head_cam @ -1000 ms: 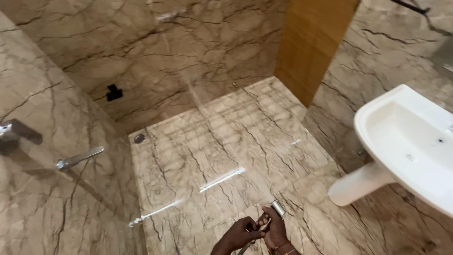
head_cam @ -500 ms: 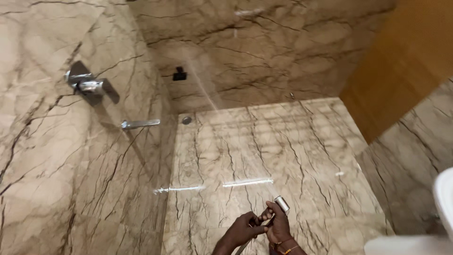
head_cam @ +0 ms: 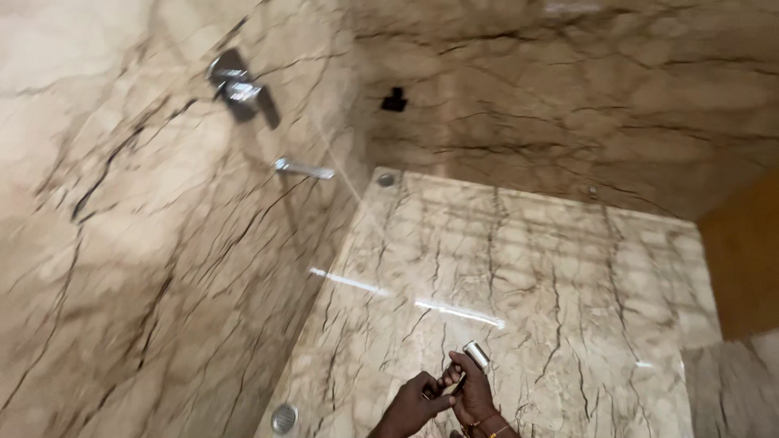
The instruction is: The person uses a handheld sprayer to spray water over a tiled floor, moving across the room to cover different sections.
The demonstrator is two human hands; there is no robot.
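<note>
Both hands grip a chrome hand sprayer (head_cam: 475,358) low over the marble floor (head_cam: 527,268): right hand (head_cam: 473,395) wrapped around its handle, left hand (head_cam: 415,399) seemingly closed on the hose just behind.

Single head view, steeply down onto marble floor (head_cam: 527,268).

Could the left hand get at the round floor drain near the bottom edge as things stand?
Probably yes: the floor drain lies on bare marble left of the left hand, nothing between, though that hand now grips the spray handle.
</note>
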